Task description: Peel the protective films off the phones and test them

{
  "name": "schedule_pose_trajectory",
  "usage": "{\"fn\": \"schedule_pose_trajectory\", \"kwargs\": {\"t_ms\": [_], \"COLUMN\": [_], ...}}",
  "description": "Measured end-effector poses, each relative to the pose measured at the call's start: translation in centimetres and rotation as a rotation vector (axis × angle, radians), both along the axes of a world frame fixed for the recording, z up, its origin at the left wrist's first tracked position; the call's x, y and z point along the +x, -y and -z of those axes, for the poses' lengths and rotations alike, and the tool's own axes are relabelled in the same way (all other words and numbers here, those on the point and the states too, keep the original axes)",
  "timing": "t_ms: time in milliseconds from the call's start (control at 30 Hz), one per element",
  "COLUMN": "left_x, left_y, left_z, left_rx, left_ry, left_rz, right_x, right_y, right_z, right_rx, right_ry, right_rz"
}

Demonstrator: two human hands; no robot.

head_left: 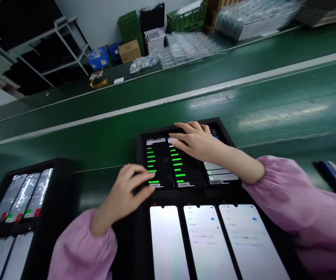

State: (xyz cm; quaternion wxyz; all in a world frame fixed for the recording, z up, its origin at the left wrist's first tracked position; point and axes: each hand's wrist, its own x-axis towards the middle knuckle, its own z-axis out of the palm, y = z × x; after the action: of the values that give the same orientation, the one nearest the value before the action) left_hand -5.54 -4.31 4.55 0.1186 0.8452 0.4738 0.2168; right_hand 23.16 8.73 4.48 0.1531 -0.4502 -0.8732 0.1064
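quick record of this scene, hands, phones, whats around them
left hand: fingers curled over the lower end of a phone showing green text on black
right hand: spread across the top of a second phone with green text
tray: black tray holds both, plus a third phone by the right wrist
nearer: three white-lit phones in a black tray
left side: another black tray of phones
surface: green conveyor belt
beyond: blue bins, cardboard box, stacked clear trays
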Motion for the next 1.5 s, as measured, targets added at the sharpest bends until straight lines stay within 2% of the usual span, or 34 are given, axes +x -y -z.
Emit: {"fn": "schedule_pose_trajectory", "kwargs": {"t_ms": [100, 133, 200, 300, 400, 600, 867, 967, 1100, 1200, 1267, 1367, 1500], "left_x": [1.4, 1.7, 1.8, 1.4, 1.0, 1.0, 1.3, 1.3, 1.3, 1.3, 1.2, 0.9, -0.5], "left_y": [-6.5, -8.0, -9.5, -8.9, -7.4, -6.6, -6.4, -6.5, -6.5, -6.5, -6.6, -6.7, -7.1], "left_z": [0.5, 0.8, 1.4, 2.1, 2.5, 2.7, 2.6, 2.6, 2.8, 2.9, 3.1, 3.4, 4.4], "left_rx": [0.086, 0.100, 0.110, 0.155, 0.251, 0.230, 0.220, 0.191, 0.174, 0.169, 0.178, 0.202, 0.241], "left_ry": [-0.121, -0.131, -0.114, -0.040, 0.037, -0.060, -0.045, -0.080, -0.116, -0.141, -0.159, -0.181, -0.203], "left_rz": [-0.191, -0.225, -0.243, -0.187, -0.158, -0.250, -0.258, -0.264, -0.275, -0.274, -0.274, -0.264, -0.233], "right_x": [0.2, 1.0, 3.4, 6.9, 8.5, 7.6, 7.8, 7.7, 6.4, 4.2, 2.4, 0.6, 0.1], "right_y": [-0.1, 0.2, 0.8, 1.6, 1.7, 1.1, 0.7, 0.8, 1.2, 1.5, 1.6, 1.6, 1.5], "right_z": [0.0, -0.2, -0.7, -1.1, -0.5, 1.3, 2.3, 2.1, 0.6, -0.3, -0.4, -0.2, -0.5], "right_rx": [-0.009, -0.014, -0.013, 0.013, 0.033, 0.071, 0.125, 0.142, 0.177, 0.193, 0.188, 0.169, 0.149], "right_ry": [0.007, 0.008, 0.004, -0.005, -0.001, 0.013, 0.033, 0.046, 0.056, 0.049, 0.052, 0.076, 0.130], "right_rz": [-0.025, -0.038, -0.018, 0.098, 0.151, 0.128, 0.123, 0.121, 0.081, -0.020, -0.081, -0.093, -0.082]}}
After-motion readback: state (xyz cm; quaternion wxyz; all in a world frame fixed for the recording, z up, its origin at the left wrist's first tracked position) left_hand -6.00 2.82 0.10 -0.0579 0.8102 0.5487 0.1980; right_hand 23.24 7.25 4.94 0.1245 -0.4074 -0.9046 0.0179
